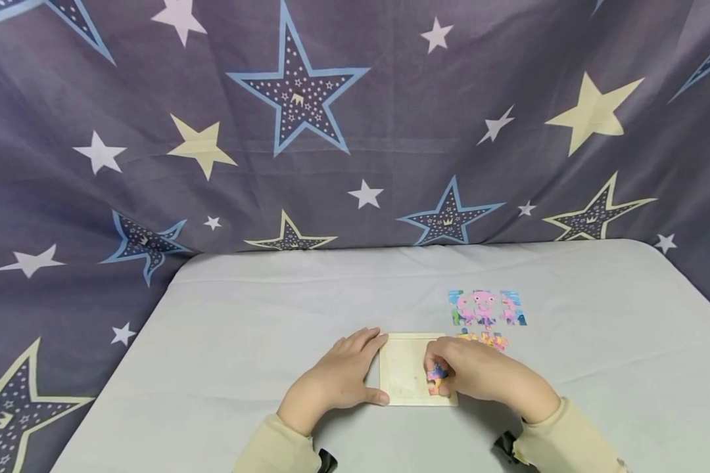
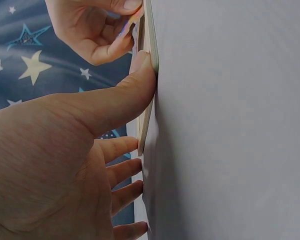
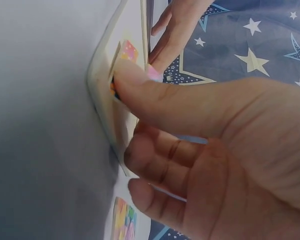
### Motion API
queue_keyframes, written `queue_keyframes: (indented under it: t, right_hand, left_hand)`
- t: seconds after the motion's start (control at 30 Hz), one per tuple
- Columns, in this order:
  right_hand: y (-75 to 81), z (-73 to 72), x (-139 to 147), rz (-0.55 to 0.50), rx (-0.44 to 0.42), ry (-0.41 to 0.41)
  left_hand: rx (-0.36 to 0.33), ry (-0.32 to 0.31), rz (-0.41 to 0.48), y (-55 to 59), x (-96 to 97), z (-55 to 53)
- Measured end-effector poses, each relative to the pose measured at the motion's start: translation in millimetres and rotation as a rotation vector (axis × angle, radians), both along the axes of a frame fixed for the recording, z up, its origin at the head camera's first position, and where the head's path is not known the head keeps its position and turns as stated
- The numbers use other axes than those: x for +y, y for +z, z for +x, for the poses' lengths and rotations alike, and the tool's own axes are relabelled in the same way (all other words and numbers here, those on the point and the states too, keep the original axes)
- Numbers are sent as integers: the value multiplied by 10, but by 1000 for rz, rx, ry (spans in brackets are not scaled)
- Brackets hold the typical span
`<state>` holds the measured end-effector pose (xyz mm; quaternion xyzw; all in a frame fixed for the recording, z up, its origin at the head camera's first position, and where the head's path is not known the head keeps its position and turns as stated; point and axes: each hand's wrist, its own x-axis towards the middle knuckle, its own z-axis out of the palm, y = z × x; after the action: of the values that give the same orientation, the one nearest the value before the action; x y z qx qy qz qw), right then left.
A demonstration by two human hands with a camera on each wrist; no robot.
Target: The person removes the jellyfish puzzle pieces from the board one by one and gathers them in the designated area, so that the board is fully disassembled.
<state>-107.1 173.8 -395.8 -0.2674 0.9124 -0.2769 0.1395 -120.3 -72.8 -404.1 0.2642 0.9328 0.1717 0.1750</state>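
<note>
A shallow pale wooden puzzle tray (image 1: 405, 371) lies on the white cloth. My left hand (image 1: 340, 376) rests at its left side, fingers fairly straight along the edge. In the left wrist view, the left thumb (image 2: 135, 87) presses on the tray's rim. Over the tray's right part, my right hand (image 1: 479, 369) pinches colourful jigsaw puzzle pieces (image 1: 436, 381) between thumb and fingers. They appear joined, with a dotted pink part (image 3: 129, 50) showing beyond the thumb in the right wrist view. The fingers hide part of them.
Behind the right hand lie partly assembled puzzle sections (image 1: 484, 309) with pink cartoon figures. A yellow and pink section (image 1: 490, 339) sits nearer, partly covered by the hand. A dark star-patterned curtain (image 1: 378, 131) hangs along the table's back edge.
</note>
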Motion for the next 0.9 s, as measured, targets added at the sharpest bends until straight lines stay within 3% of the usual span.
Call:
queue_keyframes:
  t: [0.3,0.5,0.9]
  right_hand:
    - [10,-12,25,-19,-32,48]
    - [38,-9,55,-16,-11,32]
    - [129,-98,223,-87,-54,17]
  left_hand:
    - [-3,6,1,-10,3,-8]
    - [5,4,-6,-25,13,-13]
    - [10,4,-8,-9,5,-9]
